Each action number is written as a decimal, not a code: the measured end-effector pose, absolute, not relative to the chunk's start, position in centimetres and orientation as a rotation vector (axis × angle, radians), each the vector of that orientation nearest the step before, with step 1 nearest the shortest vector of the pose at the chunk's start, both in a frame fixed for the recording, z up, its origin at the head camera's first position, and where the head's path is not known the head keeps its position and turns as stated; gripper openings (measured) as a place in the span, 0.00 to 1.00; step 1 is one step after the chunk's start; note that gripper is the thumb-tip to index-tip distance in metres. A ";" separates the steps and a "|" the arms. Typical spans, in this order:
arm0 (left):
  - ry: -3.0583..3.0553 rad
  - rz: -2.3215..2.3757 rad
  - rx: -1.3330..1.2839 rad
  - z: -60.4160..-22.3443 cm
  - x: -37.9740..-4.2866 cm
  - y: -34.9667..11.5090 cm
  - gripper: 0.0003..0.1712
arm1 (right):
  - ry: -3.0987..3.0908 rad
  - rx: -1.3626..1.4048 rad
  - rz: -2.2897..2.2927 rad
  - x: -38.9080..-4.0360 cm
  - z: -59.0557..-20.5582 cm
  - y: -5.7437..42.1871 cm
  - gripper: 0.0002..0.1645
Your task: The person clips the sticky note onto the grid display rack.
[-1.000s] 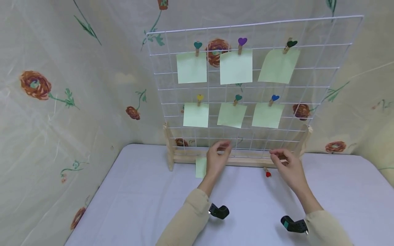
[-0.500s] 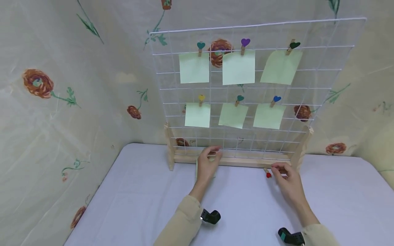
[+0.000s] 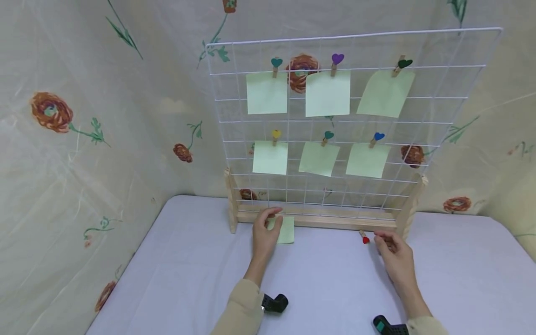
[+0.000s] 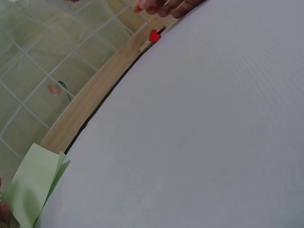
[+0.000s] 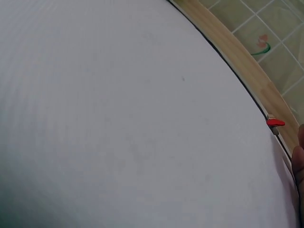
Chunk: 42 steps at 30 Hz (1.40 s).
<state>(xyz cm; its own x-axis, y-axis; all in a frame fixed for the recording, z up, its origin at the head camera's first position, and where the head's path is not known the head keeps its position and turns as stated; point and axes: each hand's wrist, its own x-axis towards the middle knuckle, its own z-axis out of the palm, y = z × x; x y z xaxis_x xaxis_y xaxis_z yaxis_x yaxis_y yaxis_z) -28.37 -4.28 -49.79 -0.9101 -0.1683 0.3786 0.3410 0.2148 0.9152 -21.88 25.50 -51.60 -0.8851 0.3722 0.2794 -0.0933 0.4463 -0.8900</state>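
A light green stack of sticky notes (image 3: 287, 231) lies on the table against the wooden base; in the left wrist view its sheets (image 4: 35, 178) fan apart at one edge. My left hand (image 3: 264, 237) is at the stack's left side, thumb and index finger apart and overlapping its edge; contact is unclear. Just left of my right hand (image 3: 395, 258) lies a small wooden clothespin with a red heart (image 3: 365, 239). The right hand's fingers hang loosely bent with nothing visible between them. Its fingertips (image 5: 298, 159) show at the right wrist view's edge, close to the clothespin.
A white wire grid (image 3: 364, 123) stands upright in a wooden base (image 3: 335, 222) at the back. Several green notes hang on it in two rows, each under a heart clothespin, such as the purple one (image 3: 337, 59). A white cloth (image 3: 326, 279) covers the table.
My left hand has moved left and down from the grid's lower wires, across to the left side of the note stack. My right hand has dropped toward me beside the red-heart clothespin.
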 end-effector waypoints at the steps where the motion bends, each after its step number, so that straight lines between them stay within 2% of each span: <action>1: -2.097 -1.747 -0.148 -50.0 -28.3 -4.5 0.12 | -2.264 -0.247 1.436 -21.9 -51.7 25.4 0.16; 13: -2.110 -1.556 -0.014 -51.5 -28.0 -5.7 0.11 | -2.032 -0.498 1.644 -20.9 -51.4 25.1 0.14; 22: -2.182 -1.487 0.045 -52.1 -28.0 -5.6 0.11 | -2.169 -0.404 1.527 -20.6 -51.5 24.5 0.13; 42: -2.251 -1.529 -0.062 -51.8 -28.1 -5.4 0.12 | -2.191 -0.337 1.428 -20.7 -51.5 24.3 0.12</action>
<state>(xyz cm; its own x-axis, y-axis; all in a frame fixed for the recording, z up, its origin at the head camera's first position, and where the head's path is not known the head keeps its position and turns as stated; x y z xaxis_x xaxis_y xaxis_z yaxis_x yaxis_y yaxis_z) -28.05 -5.41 -51.85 -0.9121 -0.1928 0.3617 0.2651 0.3956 0.8793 -20.68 24.28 -51.52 -0.8446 0.4610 0.2722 -0.0628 0.4196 -0.9055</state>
